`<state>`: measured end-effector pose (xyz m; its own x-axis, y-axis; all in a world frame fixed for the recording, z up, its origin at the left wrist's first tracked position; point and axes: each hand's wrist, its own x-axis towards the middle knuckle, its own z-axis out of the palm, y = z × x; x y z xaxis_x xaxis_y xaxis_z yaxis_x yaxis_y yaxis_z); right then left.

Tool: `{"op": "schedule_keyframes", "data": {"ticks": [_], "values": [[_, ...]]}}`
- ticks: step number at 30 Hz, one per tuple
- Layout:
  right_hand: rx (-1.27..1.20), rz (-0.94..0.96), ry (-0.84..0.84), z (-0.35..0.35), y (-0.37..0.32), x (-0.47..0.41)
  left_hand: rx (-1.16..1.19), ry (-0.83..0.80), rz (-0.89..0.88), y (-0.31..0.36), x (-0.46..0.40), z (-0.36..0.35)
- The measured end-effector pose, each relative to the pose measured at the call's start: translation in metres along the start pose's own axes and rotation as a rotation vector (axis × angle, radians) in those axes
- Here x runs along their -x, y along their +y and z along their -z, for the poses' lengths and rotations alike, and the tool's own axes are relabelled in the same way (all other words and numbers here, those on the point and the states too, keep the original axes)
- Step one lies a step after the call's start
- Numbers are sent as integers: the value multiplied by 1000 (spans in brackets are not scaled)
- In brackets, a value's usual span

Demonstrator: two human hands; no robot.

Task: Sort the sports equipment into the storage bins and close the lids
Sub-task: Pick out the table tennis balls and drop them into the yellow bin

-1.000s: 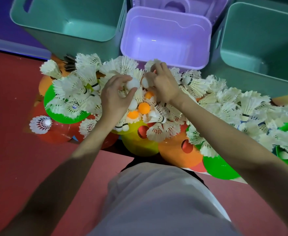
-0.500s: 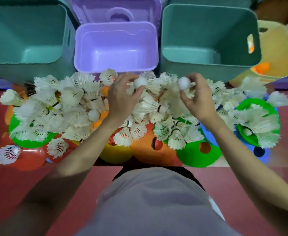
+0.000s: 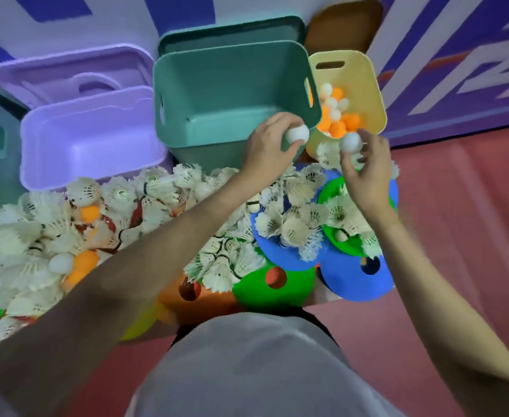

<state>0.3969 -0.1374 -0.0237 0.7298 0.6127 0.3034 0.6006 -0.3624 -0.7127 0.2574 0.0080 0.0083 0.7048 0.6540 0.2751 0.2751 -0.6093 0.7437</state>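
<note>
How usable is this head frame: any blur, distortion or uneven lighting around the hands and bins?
Head view: strong wide-angle bending, with the teal bin and yellow bin leaning outward; mild softness on the left hand and right hand, though each white ball stays readable; forearms are shadowed; the purple bin looks bright, without harsh glare.

Both bare forearms are reaching forward and to the right, away from the grey-clad torso. The left hand is curling its fingers and thumb around a white ball. Just right of it, the right hand is lifting upright, pinching a second white ball at its fingertips, the remaining fingers loosely bent.
</note>
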Motion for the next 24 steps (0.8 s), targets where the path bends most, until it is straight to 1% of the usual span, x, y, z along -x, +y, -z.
{"op": "schedule_keyframes", "data": {"ticks": [3,6,9,12,15,18,22,24], "values": [[78,-34,21,9,14,-43,-18,-38,-15,17,-40,-32],[134,-14,-37,13,21,-76,-79,-94,-40,23,-73,-53],[167,-12,-95,14,21,-94,-158,-144,-45,23,-94,-60],[159,12,-124,11,19,-90,-198,-114,-53,19,-95,-53],[134,31,-174,4,11,-66,-197,-78,-58,9,-74,-34],[116,97,-248,-7,-5,-32,-172,-10,-23,-3,-37,-8],[65,226,-366,-25,-38,10,-121,44,73,-23,31,34],[43,284,-438,-39,-58,27,-124,63,150,-34,67,59]]}}
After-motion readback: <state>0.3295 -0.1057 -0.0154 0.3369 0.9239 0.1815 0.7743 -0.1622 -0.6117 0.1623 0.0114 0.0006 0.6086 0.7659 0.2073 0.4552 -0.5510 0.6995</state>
